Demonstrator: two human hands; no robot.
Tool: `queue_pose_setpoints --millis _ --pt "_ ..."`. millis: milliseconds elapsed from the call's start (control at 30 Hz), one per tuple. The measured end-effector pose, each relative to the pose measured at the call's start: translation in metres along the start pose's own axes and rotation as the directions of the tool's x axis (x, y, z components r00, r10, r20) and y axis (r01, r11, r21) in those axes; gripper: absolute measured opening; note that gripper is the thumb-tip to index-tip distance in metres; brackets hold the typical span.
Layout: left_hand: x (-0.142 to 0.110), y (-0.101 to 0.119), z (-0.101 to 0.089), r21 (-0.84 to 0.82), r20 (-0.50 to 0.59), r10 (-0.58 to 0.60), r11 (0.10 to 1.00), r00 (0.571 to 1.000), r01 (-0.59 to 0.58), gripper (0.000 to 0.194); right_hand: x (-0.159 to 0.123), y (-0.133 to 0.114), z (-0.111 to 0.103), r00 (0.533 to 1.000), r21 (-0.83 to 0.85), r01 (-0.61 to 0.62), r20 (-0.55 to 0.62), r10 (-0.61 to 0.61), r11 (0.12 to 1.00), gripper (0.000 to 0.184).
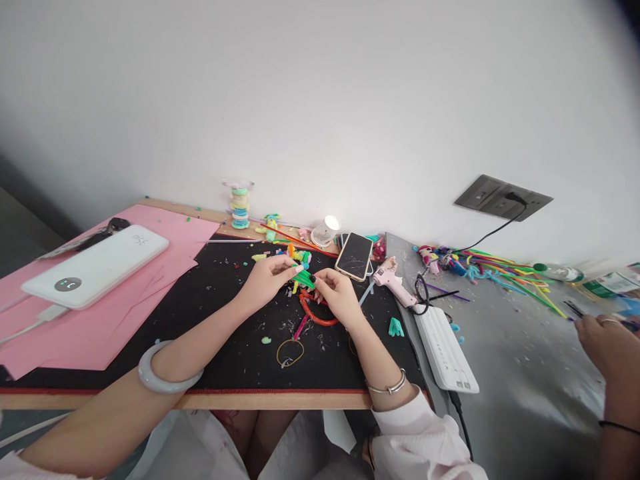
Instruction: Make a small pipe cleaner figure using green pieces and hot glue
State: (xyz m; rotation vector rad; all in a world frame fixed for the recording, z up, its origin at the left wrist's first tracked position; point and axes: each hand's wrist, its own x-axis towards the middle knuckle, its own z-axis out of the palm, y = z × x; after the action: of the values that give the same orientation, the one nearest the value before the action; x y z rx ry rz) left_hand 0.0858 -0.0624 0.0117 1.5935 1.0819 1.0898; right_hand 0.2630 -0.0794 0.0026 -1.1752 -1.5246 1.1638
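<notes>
Over the black mat point(225, 333), my left hand point(267, 283) and my right hand point(341, 297) meet, each closed in a pinch. Between their fingertips is a bright green pipe cleaner point(304, 276), apparently folded or bunched; its exact shape is partly covered by the fingers. Small coloured fuzzy pieces lie just behind and beneath the hands. An orange-red ring point(320, 321) rests below my right hand, partly hidden by it. Nearer me on the mat lie a yellowish elastic band point(291, 353) and a small teal fuzzy piece point(396, 327).
A phone point(355, 256), a pink glue gun point(395, 281) and a white power bank point(445, 350) stand right of my hands. Pink sheets point(115, 333) carry another power bank point(100, 265) at left. Pipe cleaners point(515, 270) lie along the wall. Another person's hand point(607, 347) is at far right.
</notes>
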Motion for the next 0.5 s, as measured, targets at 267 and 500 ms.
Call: queue_pose_setpoints --millis 267,500 --pt "0.0004 -0.0040 -0.0005 0.059 0.130 0.026 0.998 0.991 -0.034 0.031 0.0015 0.0045 -0.0008 0.995 0.091 0.024 -0.097 -0.015 0.996 0.015" --pt "-0.0004 -0.0079 0.0001 0.152 0.205 0.027 0.987 0.978 -0.059 0.034 0.0010 0.0015 -0.0023 0.998 0.151 -0.016 -0.053 0.024 0.988 0.018"
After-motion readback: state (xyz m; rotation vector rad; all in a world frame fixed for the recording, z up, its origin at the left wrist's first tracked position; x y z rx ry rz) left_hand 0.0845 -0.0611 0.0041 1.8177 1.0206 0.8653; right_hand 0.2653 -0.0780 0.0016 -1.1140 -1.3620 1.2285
